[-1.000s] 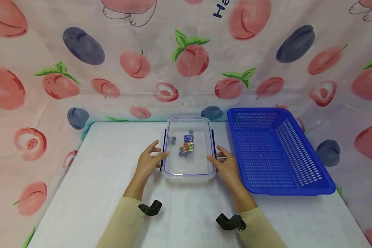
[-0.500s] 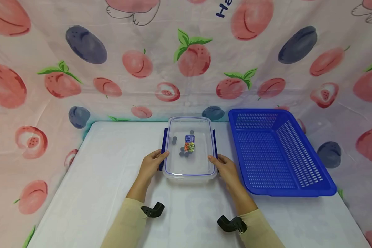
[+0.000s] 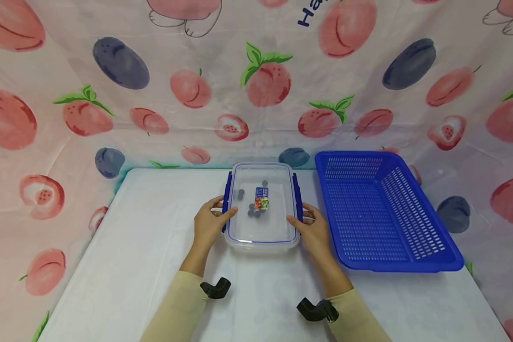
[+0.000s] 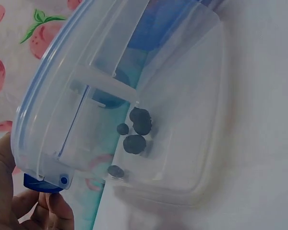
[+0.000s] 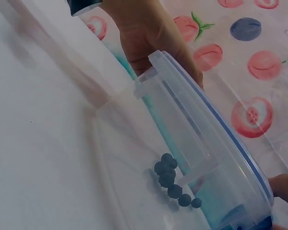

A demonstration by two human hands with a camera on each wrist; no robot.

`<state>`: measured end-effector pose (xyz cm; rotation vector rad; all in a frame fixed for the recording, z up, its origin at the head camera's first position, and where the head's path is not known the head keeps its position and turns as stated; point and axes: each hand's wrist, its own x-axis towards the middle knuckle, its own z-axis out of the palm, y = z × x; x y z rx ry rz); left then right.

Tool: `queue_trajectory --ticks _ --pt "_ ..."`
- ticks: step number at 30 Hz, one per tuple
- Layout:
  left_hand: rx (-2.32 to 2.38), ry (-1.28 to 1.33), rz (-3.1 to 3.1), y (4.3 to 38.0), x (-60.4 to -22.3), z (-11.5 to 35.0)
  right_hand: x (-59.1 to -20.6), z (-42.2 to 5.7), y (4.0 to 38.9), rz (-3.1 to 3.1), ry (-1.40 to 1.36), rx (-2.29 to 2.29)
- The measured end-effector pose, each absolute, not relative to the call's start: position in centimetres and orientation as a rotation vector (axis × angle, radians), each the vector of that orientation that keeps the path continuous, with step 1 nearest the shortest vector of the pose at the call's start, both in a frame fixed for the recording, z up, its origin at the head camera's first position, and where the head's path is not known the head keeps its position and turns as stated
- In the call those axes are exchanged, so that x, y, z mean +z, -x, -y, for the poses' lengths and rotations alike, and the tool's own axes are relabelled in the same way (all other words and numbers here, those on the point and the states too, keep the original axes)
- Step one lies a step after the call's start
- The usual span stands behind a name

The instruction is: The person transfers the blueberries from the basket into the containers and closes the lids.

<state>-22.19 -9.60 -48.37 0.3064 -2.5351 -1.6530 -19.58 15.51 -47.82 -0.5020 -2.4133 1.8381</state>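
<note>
A clear plastic food container [image 3: 261,228] with a blue-lined lid sits on the white table, small round dark blue berries [image 4: 137,127] inside. A label is on its lid. Along its long sides are blue latch flaps, the left latch [image 3: 227,192] and the right latch [image 3: 297,192]. My left hand [image 3: 208,220] has its thumb on the lid's left edge and its fingers curled under the left latch, which stands out from the wall in the left wrist view. On the other side, my right hand [image 3: 315,231] mirrors this, thumb on the lid edge and fingers by the right latch, partly hidden.
A large blue perforated plastic basket [image 3: 410,263] stands just right of the container, close to the right hand. White cloth covers the table [image 3: 124,266]. Behind hangs a fruit-print cloth [image 3: 256,128]. A black wrist mount [image 3: 215,288] is on each forearm.
Both hands have closed in on the latches. The two flaps have swung upward and outward from the sides and show more widely now. The container and basket have stayed in place.
</note>
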Motion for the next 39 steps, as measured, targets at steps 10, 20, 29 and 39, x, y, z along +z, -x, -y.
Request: queue_trajectory --ticks 10,20,29,39 --pt "-1.539 -0.229 2.55 24.0 -47.9 9.2 -46.7 -14.8 22.2 2.455 0.411 1.6" --pt "-1.595 -0.277 2.563 24.4 -47.9 9.1 -46.5 -14.8 23.7 2.498 0.494 1.701" --pt "-1.627 -0.32 2.571 24.7 -47.7 9.2 -46.3 -15.0 24.0 2.496 0.542 1.795" --pt "-1.664 -0.364 2.566 24.7 -47.0 9.2 -46.0 -15.1 24.0 2.486 0.545 1.815"
